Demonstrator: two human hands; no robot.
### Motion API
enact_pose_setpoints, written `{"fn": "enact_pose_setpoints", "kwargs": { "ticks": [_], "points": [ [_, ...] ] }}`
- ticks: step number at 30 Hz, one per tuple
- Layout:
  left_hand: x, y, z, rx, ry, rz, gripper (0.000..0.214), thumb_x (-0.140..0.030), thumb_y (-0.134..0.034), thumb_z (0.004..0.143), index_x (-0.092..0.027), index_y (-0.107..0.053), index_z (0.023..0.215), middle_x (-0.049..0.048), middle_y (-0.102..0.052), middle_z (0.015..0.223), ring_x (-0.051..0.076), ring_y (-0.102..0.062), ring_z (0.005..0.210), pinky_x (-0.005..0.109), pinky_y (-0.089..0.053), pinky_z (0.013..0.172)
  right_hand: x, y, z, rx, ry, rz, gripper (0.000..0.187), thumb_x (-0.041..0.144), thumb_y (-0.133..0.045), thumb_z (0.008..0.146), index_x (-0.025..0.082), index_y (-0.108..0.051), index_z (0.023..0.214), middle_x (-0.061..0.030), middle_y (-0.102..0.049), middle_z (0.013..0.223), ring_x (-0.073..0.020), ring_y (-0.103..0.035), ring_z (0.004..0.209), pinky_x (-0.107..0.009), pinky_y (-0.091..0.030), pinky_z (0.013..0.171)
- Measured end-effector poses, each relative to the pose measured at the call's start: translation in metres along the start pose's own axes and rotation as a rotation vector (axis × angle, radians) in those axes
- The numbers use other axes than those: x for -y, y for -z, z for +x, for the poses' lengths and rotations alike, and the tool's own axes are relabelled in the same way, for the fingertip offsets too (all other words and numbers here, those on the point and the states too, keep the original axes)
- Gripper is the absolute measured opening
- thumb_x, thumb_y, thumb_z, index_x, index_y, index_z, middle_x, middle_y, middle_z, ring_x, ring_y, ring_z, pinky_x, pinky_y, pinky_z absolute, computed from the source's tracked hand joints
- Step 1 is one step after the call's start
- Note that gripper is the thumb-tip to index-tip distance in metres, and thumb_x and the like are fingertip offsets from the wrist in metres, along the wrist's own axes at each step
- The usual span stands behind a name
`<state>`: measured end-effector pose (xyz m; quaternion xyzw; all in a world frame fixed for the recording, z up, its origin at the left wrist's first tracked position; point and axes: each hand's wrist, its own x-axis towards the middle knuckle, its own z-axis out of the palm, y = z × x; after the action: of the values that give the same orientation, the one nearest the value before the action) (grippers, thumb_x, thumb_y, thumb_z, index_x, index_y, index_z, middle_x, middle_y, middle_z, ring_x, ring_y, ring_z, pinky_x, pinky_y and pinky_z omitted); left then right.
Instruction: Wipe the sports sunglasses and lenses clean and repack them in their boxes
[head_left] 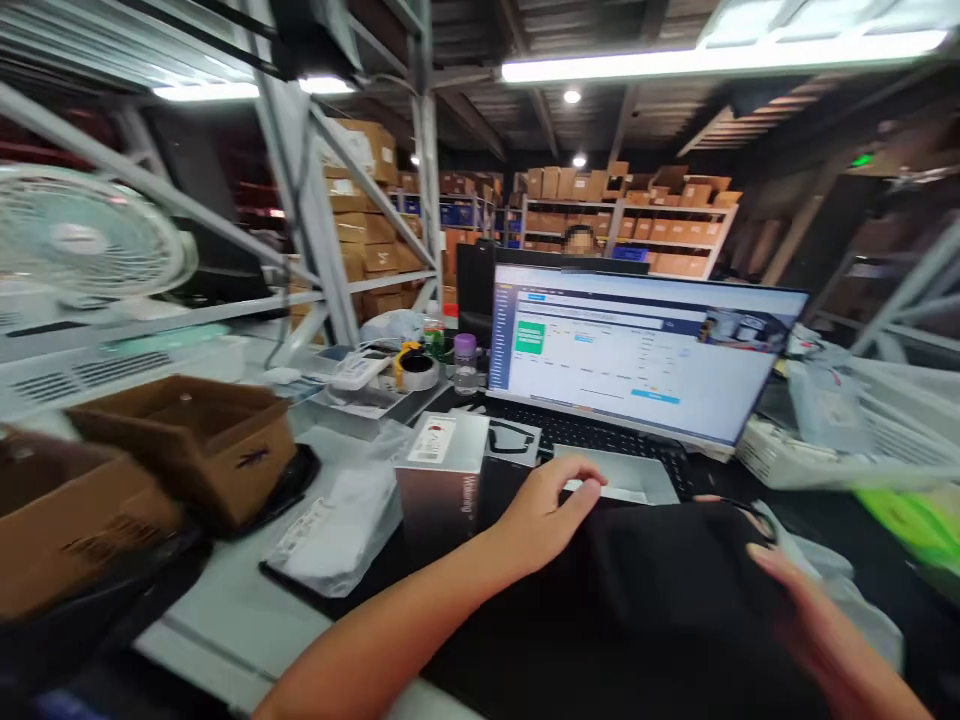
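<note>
Left hand (547, 505) and right hand (787, 590) (both half-open) touch black fabric (675, 590).

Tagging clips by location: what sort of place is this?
Probably a warehouse packing or order-processing station. Metal shelving is stacked with cardboard boxes, and a computer monitor and an open cardboard box sit on the work surface.

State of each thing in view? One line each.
Black fabric, touched by both hands
Left hand, resting on the fabric, fingers extended
Right hand, blurred, on the fabric's edge
Monitor, on, showing a web page
Cardboard box, open
Ceiling light, lit
Fan, cannot tell if running
</note>
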<state>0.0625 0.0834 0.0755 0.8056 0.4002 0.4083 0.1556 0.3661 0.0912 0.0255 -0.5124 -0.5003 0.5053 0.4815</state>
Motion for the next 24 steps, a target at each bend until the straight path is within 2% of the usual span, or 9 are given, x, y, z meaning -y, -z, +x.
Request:
{"fn": "enact_pose_setpoints", "kwargs": {
  "ticks": [1,3,6,9,13,16,19,21,24],
  "points": [
    [-0.009,0.002,-0.004,0.083,-0.009,-0.073,0.031,-0.042,-0.044,0.1,-0.021,-0.058,0.118,0.0068,-0.068,0.117,0.019,-0.064,0.111,0.034,-0.052,0.099,0.004,-0.011,-0.005,0.1,-0.019,0.048,0.05,0.057,-0.072,0.07,0.034,-0.066,0.114,-0.0103,-0.074,0.114,-0.0329,-0.072,0.101,-0.044,-0.057,0.086],
    [-0.019,-0.001,-0.014,0.29,0.006,-0.022,0.082,-0.055,-0.077,0.075,-0.023,-0.044,0.142,0.0115,-0.055,0.142,0.029,-0.054,0.129,0.044,-0.045,0.11,0.01,-0.034,-0.013,0.161,0.032,0.01,0.059,0.052,-0.073,0.075,0.026,-0.057,0.126,-0.0102,-0.068,0.125,-0.0312,-0.067,0.112,-0.045,-0.052,0.098],
    [-0.018,-0.021,-0.025,0.412,0.047,0.221,0.113,-0.039,-0.086,0.058,-0.018,-0.029,0.153,0.0214,-0.04,0.154,0.041,-0.043,0.137,0.059,-0.036,0.114,0.009,-0.059,-0.019,0.152,0.137,-0.21,0.06,0.052,-0.07,0.08,0.023,-0.052,0.129,-0.0084,-0.068,0.117,-0.0289,-0.064,0.108,-0.043,-0.05,0.097],
    [-0.005,-0.038,-0.025,0.348,0.048,0.28,0.1,-0.021,-0.075,0.062,-0.018,-0.033,0.152,0.019,-0.052,0.142,0.037,-0.052,0.126,0.056,-0.045,0.106,0.0,-0.067,-0.021,0.168,0.217,-0.307,0.063,0.055,-0.067,0.085,0.024,-0.045,0.136,-0.0076,-0.065,0.116,-0.0261,-0.063,0.103,-0.039,-0.05,0.091],
    [0.009,-0.031,-0.015,0.167,0.073,0.017,0.091,-0.026,-0.076,0.064,-0.023,-0.041,0.148,0.0142,-0.054,0.142,0.035,-0.051,0.13,0.056,-0.04,0.112,-0.005,-0.064,-0.019,0.312,0.301,-0.067,0.079,0.07,-0.059,0.086,0.029,-0.032,0.149,-0.0123,-0.05,0.138,-0.0244,-0.06,0.101,-0.034,-0.055,0.075],
    [0.007,-0.021,-0.01,0.01,0.385,-0.516,0.078,-0.041,-0.077,0.071,-0.021,-0.049,0.141,0.0143,-0.059,0.139,0.035,-0.055,0.13,0.054,-0.042,0.112,-0.003,-0.062,-0.017,0.292,0.353,0.018,0.084,0.064,-0.07,0.082,0.032,-0.031,0.149,-0.0133,-0.044,0.144,-0.0227,-0.059,0.102,-0.034,-0.056,0.076],
    [-0.004,-0.018,-0.007,-0.123,0.843,-1.057,0.056,-0.049,-0.07,0.079,-0.016,-0.062,0.123,0.0158,-0.071,0.119,0.035,-0.068,0.112,0.05,-0.057,0.095,0.001,-0.064,-0.021,0.352,0.331,-0.041,0.074,0.053,-0.078,0.08,0.027,-0.046,0.141,-0.012,-0.057,0.13,-0.0223,-0.061,0.104,-0.035,-0.052,0.085],
    [-0.012,-0.017,-0.005,-0.172,1.054,-1.231,0.047,-0.05,-0.065,0.082,-0.012,-0.068,0.109,0.0172,-0.074,0.106,0.034,-0.072,0.099,0.047,-0.061,0.086,0.001,-0.067,-0.025,0.528,0.243,-0.068,0.059,0.061,-0.066,0.088,0.021,-0.059,0.13,-0.0104,-0.065,0.112,-0.0219,-0.063,0.099,-0.035,-0.051,0.084],
    [-0.017,-0.015,-0.001,-0.245,1.141,-1.274,0.035,-0.041,-0.064,0.084,-0.009,-0.071,0.098,0.0159,-0.076,0.094,0.03,-0.075,0.083,0.043,-0.063,0.078,-0.003,-0.076,-0.029,0.75,0.115,-0.016,0.066,0.073,-0.061,0.083,0.016,-0.067,0.115,-0.0097,-0.069,0.102,-0.0209,-0.065,0.094,-0.033,-0.051,0.079]
  ]
}}
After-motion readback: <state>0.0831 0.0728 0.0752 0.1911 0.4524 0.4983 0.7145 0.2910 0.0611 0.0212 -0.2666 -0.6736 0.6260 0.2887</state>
